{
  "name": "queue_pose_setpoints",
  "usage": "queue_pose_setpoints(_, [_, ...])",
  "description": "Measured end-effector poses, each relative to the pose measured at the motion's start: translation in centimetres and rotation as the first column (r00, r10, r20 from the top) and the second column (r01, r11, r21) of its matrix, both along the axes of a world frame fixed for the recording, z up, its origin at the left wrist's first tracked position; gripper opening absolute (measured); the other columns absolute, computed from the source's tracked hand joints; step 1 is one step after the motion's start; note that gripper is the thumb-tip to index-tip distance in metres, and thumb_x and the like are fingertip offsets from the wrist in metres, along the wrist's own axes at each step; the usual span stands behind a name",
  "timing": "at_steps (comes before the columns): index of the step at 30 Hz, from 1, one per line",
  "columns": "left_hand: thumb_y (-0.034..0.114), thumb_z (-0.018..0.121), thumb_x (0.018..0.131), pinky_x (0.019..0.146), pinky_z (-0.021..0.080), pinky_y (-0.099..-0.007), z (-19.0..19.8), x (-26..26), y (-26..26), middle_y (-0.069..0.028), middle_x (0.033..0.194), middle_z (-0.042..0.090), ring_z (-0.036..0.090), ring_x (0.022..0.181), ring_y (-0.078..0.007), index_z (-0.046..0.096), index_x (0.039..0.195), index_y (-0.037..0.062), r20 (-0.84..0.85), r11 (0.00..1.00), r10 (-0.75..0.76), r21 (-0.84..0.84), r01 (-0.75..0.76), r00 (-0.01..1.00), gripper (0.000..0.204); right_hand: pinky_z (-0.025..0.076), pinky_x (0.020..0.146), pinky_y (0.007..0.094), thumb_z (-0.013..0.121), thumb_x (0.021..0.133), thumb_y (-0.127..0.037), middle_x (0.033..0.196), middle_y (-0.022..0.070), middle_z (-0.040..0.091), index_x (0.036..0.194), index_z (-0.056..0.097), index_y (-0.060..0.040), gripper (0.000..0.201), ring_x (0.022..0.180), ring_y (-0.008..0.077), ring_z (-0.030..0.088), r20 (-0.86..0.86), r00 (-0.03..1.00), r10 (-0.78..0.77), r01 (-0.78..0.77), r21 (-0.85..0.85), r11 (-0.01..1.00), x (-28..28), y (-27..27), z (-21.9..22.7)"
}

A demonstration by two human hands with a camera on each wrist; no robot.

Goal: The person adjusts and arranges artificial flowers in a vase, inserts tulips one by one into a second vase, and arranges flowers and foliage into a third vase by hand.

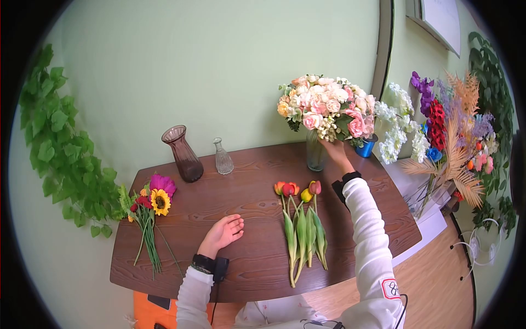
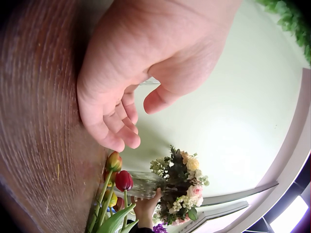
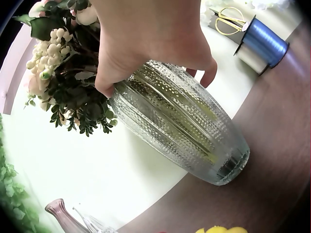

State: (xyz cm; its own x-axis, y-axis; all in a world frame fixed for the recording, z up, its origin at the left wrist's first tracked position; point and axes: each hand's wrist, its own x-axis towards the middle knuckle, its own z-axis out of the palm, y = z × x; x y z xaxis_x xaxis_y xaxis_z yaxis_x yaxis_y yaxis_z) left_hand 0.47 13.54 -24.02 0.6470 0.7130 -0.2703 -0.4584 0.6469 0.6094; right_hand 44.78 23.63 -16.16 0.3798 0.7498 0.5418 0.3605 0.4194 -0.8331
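The right hand grips the upper part of a clear textured glass vase that holds a full bouquet of pink, cream and white flowers. In the right wrist view, the thumb and fingers of that hand wrap the glass just below the leaves. Palm turned inward, the left hand rests on its side on the table, fingers loosely bent and holding nothing. Tulips in red, orange and yellow lie between the two arms.
A purple-tinted vase and a small clear vase stand at the back left. Mixed flowers with a sunflower lie on the left. A blue ribbon spool is beside the bouquet; more flowers stand far right.
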Motion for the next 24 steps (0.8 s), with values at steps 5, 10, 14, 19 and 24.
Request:
queue_pose_setpoints(5, [0.019,0.045,0.088,0.076,0.045,-0.0355,0.0,0.0,0.0,-0.0080,0.095,0.059,0.056,0.087,-0.0187,0.053,0.098,0.0052,-0.013,1.000,0.009,-0.002,-0.009,1.000,0.019,0.040,0.088,0.0294,0.073,0.067,-0.021,0.112,0.0110,0.053,0.117,0.043,0.0049,0.064,0.102,0.0183,0.051,-0.044,0.999,-0.002,0.000,-0.052,0.999,-0.2,-0.5,0.6])
queue_pose_setpoints(10, [0.019,0.044,0.089,0.077,0.045,-0.0357,-0.1,-0.1,0.1,-0.0083,0.095,0.058,0.055,0.088,-0.0187,0.053,0.098,0.0050,0.004,1.000,-0.002,0.000,0.002,1.000,0.019,0.040,0.088,0.0317,0.073,0.067,-0.025,0.112,0.0139,0.054,0.115,0.043,0.0060,0.065,0.103,0.0216,0.051,-0.020,1.000,-0.004,0.003,-0.074,0.997,0.0,-0.8,0.8])
queue_pose_setpoints(14, [0.019,0.044,0.089,0.077,0.046,-0.0355,0.0,0.1,0.0,-0.0084,0.096,0.058,0.055,0.088,-0.0187,0.053,0.098,0.0047,0.009,1.000,0.002,0.003,-0.002,1.000,0.019,0.039,0.089,0.0362,0.069,0.068,-0.032,0.113,0.0229,0.052,0.116,0.041,0.0088,0.070,0.105,0.0321,0.051,0.319,0.914,-0.251,0.312,-0.154,0.938,-1.9,-3.1,1.3])
queue_pose_setpoints(19, [0.018,0.045,0.088,0.077,0.046,-0.0351,0.3,0.1,-0.1,-0.0084,0.095,0.058,0.055,0.087,-0.0186,0.053,0.097,0.0046,-0.017,1.000,0.009,0.000,-0.009,1.000,0.018,0.043,0.081,0.0349,0.060,0.075,-0.025,0.102,0.0161,0.059,0.103,0.057,-0.0013,0.037,0.100,0.0266,0.054,0.411,0.878,0.244,-0.012,-0.493,0.870,-7.5,-12.0,9.7])
queue_pose_setpoints(24, [0.018,0.046,0.088,0.076,0.046,-0.0349,0.3,0.2,-0.2,-0.0080,0.094,0.059,0.055,0.087,-0.0186,0.053,0.098,0.0046,-0.044,1.000,0.015,0.012,-0.014,0.999,0.018,0.043,0.076,0.0346,0.068,0.066,-0.023,0.104,0.0124,0.057,0.101,0.059,-0.0096,0.038,0.098,0.0228,0.052,0.792,0.589,-0.160,0.093,0.130,0.987,-9.4,-13.2,15.0])
